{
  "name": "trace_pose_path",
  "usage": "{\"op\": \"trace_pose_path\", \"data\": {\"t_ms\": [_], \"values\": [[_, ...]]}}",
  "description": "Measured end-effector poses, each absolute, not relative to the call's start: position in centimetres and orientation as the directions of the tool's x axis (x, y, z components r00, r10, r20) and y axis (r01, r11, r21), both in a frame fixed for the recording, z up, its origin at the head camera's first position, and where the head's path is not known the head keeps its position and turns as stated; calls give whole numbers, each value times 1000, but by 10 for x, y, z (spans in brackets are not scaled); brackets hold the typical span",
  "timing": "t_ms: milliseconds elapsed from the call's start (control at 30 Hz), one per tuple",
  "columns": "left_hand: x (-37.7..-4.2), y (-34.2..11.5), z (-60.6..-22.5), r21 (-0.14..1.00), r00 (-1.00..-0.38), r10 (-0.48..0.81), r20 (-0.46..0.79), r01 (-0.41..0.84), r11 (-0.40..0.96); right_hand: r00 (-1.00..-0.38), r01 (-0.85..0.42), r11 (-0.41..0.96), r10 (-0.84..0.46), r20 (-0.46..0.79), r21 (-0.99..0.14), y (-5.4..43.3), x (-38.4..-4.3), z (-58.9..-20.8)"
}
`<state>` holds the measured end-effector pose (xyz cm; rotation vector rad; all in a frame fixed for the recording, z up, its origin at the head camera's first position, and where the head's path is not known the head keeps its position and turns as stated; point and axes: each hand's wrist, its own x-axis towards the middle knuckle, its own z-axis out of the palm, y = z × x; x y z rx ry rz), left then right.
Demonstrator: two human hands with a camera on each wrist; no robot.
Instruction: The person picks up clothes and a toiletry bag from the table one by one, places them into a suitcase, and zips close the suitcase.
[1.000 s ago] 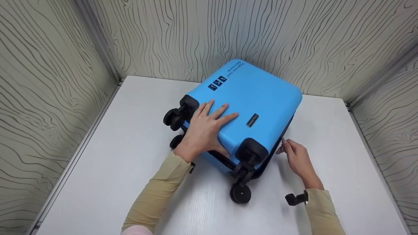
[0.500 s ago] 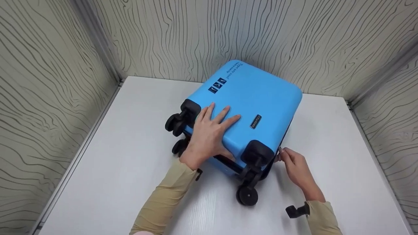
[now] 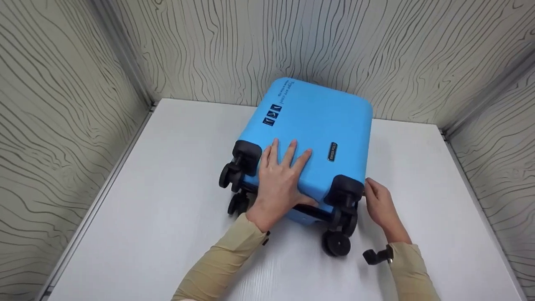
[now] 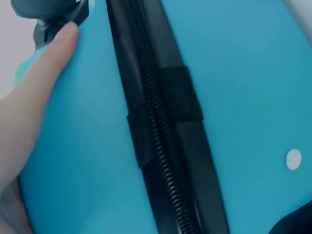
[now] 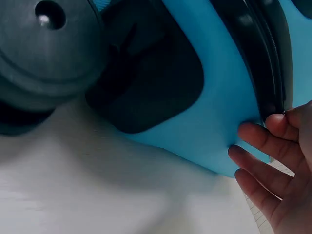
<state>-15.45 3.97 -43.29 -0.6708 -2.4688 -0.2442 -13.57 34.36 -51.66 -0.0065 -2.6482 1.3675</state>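
A light blue hard-shell suitcase (image 3: 317, 113) lies flat in the head view, its black wheels (image 3: 337, 243) toward me. My left hand (image 3: 279, 182) rests on its upper shell at the wheeled end, fingers spread. The thumb reaches down over the end face; in the left wrist view it lies beside the black zipper (image 4: 161, 126). At the suitcase's right side is my right hand (image 3: 379, 205). In the right wrist view its thumb and index finger pinch at the zipper seam (image 5: 273, 63), other fingers loose. The zipper pull between the fingertips is hidden.
The suitcase lies on a white table (image 3: 167, 175). Wood-grain patterned panels (image 3: 259, 46) stand behind and on both sides. A black wrist camera mount (image 3: 378, 255) sticks out from the right sleeve, near a suitcase wheel.
The suitcase has turned counterclockwise, its wheeled end swinging right and its far end left. My left hand has moved right with it. My right hand is now closer to the wheeled corner.
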Motion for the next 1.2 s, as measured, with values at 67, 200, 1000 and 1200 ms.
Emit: {"op": "trace_pose_path", "data": {"t_ms": [67,200,1000,1200], "values": [[-156,45,-434,25,-729,383,567,480,877,-989,-66,583,69,130,-810,346,-147,-516],[-162,53,-433,26,-764,337,549,419,908,-992,-68,618,45,122,-783,349,-168,-514],[-184,62,-423,80,-821,248,514,333,939,-985,-117,719,4,173,-685,333,-133,-510],[-182,65,-421,79,-833,238,499,317,945,-985,-111,710,16,174,-695,323,-109,-508]]}}
